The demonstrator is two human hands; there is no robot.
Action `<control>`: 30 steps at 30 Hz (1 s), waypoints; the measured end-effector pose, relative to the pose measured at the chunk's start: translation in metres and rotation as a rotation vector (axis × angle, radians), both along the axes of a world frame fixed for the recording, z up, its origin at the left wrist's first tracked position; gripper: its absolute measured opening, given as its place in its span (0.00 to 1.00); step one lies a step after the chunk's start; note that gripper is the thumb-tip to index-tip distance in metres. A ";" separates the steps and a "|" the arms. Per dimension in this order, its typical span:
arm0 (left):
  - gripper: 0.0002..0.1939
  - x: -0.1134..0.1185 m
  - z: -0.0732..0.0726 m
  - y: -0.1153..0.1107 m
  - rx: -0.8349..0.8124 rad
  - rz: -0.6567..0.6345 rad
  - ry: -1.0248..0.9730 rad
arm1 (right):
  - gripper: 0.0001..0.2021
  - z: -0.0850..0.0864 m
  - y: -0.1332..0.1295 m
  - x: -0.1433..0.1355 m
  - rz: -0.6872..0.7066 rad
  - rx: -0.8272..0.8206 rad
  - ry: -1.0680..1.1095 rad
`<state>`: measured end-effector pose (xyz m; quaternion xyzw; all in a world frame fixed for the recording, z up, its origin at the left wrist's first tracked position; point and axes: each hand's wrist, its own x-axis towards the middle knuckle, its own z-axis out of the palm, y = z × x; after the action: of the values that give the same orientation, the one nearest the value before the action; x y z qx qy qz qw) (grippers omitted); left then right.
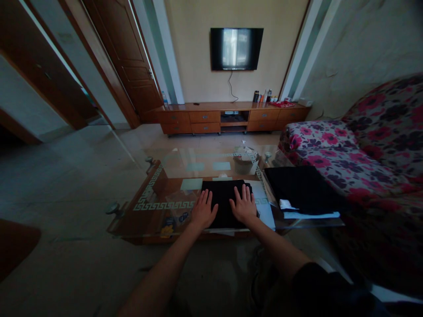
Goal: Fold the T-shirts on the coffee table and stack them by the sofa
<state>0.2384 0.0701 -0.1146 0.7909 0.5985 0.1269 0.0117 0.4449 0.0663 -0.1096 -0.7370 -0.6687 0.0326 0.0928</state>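
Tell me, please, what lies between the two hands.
In the head view, a strip of the black cloth lies between the left hand and right hand.

Dim room. Black rectangular flat TV (237, 49) on beige wall (190, 44). Below TV: long brown wooden drawer cabinet (205, 117), pale floor (82, 176). Left of TV: brown panelled wooden door (127, 55). Right of TV: pink-and-purple floral fabric sofa (350, 163).

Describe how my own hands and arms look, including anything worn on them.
Your left hand and right hand are ungloved, and the left forearm and right forearm are bare, with no watch, bracelet or ring that I can make out. A dark, nearly black sleeve ends near your right elbow; no sleeve shows on the left.
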 end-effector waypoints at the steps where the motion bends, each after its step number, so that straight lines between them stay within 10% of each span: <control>1: 0.35 -0.002 -0.002 0.000 -0.009 -0.012 0.005 | 0.35 -0.001 0.003 0.004 0.013 -0.007 0.006; 25: 0.33 0.018 0.016 -0.041 -0.091 -0.064 0.034 | 0.43 0.043 0.020 0.042 -0.104 -0.254 0.156; 30: 0.34 0.024 0.014 -0.045 -0.082 -0.033 0.032 | 0.31 0.054 0.017 0.059 -0.139 -0.305 0.168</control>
<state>0.2621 0.0252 -0.1004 0.8015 0.5902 0.0891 0.0366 0.5036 0.0831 -0.0557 -0.7816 -0.5934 0.1885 0.0373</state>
